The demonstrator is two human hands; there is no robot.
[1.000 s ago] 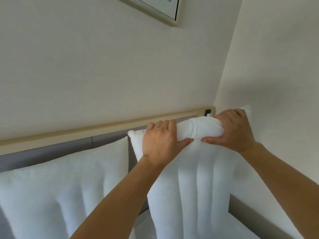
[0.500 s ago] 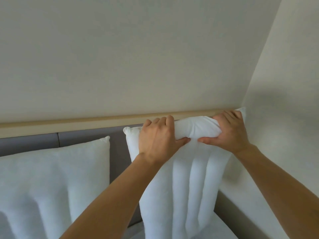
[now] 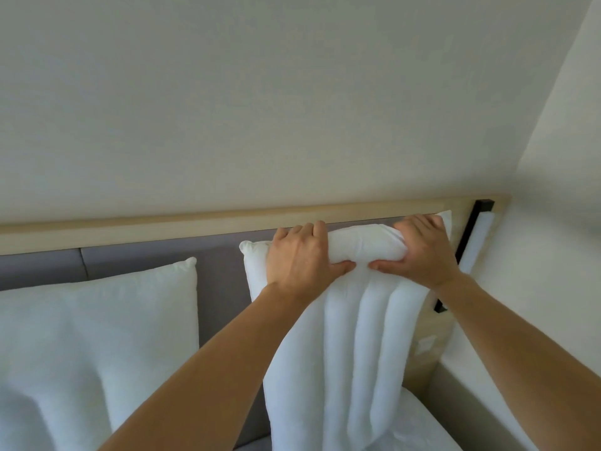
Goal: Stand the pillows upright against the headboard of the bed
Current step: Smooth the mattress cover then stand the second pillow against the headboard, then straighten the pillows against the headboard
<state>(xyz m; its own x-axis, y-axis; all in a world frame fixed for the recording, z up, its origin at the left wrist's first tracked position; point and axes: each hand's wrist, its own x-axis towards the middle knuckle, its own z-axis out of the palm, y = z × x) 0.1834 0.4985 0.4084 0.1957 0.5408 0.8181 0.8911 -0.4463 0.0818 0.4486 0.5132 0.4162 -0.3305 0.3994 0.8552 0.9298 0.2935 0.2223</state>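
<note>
Both hands, left [image 3: 300, 255] and right [image 3: 422, 252], have fingers clamped on the top edge of the right pillow [image 3: 351, 336], upright against the headboard [image 3: 221, 255]; left pillow [image 3: 97, 323] already stands. Released carelessly, it may slump forward

The view has swung right: the black bracket [image 3: 468, 252] at the headboard's [image 3: 195, 222] right end is back in sight, the left pillow [image 3: 97, 336] shows more, and the hands [image 3: 300, 258] sit slightly lower in the frame
</note>
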